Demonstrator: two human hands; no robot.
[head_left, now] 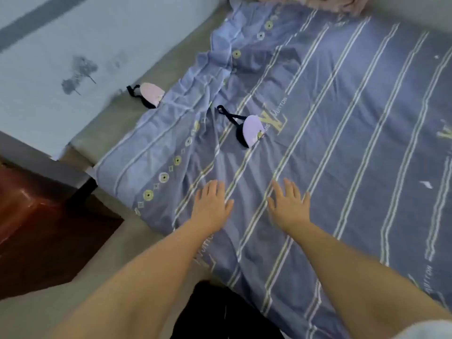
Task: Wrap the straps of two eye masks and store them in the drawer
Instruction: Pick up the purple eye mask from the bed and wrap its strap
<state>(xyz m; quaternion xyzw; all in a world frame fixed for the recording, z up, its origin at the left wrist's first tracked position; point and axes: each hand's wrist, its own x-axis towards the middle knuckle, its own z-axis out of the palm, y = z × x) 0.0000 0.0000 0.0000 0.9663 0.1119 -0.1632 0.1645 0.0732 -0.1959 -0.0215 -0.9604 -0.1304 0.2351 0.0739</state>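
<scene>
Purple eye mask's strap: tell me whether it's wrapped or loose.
Loose. The purple eye mask lies on the bedsheet with its dark strap trailing out, unwrapped.

Matt, creased cloth sheet [342, 143] (striped); glossy reddish-brown cabinet top [29, 204].

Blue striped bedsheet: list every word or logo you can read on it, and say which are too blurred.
"LV" monogram: blue striped bedsheet, beside the lilac eye mask.
"UITTON": along that monogram.
"UITTON", partly blurred: sheet's right edge.
Lettering near the left forearm: too blurred to read.
</scene>
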